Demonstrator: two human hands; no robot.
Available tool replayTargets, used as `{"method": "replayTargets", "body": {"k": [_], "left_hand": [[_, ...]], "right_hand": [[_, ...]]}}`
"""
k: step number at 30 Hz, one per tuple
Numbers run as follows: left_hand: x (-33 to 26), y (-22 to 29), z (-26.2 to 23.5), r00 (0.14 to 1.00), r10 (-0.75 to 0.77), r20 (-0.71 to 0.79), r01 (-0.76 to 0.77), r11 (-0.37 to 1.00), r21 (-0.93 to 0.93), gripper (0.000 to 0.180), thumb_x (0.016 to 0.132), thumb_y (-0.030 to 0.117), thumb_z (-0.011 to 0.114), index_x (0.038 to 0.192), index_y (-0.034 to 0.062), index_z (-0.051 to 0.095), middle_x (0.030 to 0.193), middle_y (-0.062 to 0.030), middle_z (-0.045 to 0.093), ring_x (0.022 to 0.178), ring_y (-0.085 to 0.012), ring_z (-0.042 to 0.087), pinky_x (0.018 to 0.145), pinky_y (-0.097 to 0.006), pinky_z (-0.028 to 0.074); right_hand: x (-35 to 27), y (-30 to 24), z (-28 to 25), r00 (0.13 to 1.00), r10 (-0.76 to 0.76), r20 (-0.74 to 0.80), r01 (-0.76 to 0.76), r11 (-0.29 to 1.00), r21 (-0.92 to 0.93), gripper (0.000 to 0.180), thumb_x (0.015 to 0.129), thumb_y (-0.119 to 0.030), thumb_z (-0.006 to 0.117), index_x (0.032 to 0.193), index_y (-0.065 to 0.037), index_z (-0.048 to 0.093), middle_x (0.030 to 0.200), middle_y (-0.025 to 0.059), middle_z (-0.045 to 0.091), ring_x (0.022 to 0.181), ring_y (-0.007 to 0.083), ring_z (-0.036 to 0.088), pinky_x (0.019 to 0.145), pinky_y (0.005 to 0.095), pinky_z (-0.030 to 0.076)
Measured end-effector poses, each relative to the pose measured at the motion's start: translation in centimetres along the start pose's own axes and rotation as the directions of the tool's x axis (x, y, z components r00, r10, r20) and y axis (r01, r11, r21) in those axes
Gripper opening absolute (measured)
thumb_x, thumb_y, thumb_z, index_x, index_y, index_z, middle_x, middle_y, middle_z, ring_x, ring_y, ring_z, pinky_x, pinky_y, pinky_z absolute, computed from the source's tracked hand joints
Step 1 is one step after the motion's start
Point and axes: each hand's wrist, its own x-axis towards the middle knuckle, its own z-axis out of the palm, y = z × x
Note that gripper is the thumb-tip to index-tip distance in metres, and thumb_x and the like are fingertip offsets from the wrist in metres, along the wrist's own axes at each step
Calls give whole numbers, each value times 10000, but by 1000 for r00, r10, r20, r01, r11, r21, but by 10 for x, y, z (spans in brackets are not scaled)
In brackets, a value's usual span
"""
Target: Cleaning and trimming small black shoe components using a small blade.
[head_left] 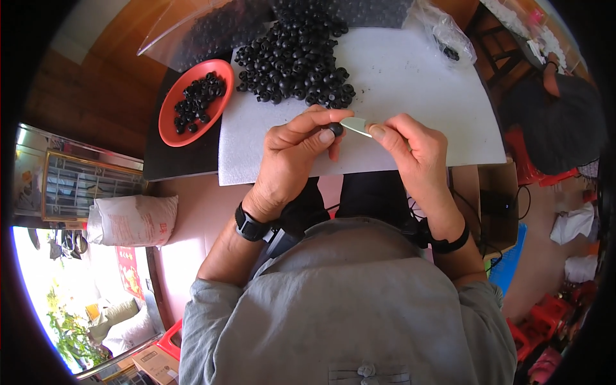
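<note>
Over the near edge of a white foam sheet (410,77), my left hand (289,151) pinches a small round black part (335,129) between thumb and fingers. My right hand (420,154) is closed on a small knife, whose pale pointed blade (355,125) reaches left to the black part and my left fingertips. Whether the edge touches the part I cannot tell. Beyond my hands lies a heap of similar round black parts (289,61), some showing a hole. To the left, an orange-red plastic bowl (166,122) holds several more.
A clear plastic sheet or panel (192,32) rises behind the heap. A transparent bag (443,32) lies at the far right corner of the foam. Below right stands an open cardboard box (497,186); a person in dark clothing (555,122) sits beyond. A white sack (135,218) is at left.
</note>
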Motion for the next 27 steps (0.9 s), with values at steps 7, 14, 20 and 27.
{"method": "replayTargets", "body": {"k": [7, 14, 20, 27], "left_hand": [[-1, 2, 4, 999, -27, -20, 27, 999, -26, 291, 999, -48, 578, 1258, -29, 709, 1012, -57, 600, 828, -143, 603, 763, -267, 515], [0, 1, 3, 1000, -5, -13, 5, 1000, 3, 285, 1009, -38, 572, 1261, -30, 704, 1030, -75, 597, 802, -158, 626, 741, -275, 535], [0, -3, 3, 999, 38, -22, -38, 999, 17, 274, 1005, -43, 575, 1242, -29, 713, 1025, -82, 595, 797, -162, 626, 723, -280, 546], [0, -4, 4, 999, 46, -30, -45, 999, 11, 250, 997, -44, 583, 1210, -51, 713, 1051, -91, 595, 809, -172, 624, 713, -290, 557]], "right_hand": [[-1, 1, 1, 1000, -26, -5, 26, 1000, -4, 225, 943, -168, 743, 791, -31, 651, 627, 77, 586, 513, 193, 527, 498, 336, 397], [-1, 3, 1, 1000, -26, -4, 26, 999, -35, 250, 942, -177, 746, 768, -36, 632, 614, 84, 572, 510, 215, 520, 495, 355, 392], [-1, 8, 5, 996, -88, -17, 87, 995, -55, 282, 937, -199, 761, 752, -47, 611, 606, 78, 559, 512, 228, 522, 489, 374, 383], [-2, 9, 5, 992, -129, -7, 127, 985, -114, 305, 928, -221, 774, 740, -61, 595, 603, 71, 552, 527, 239, 528, 498, 377, 394]]}}
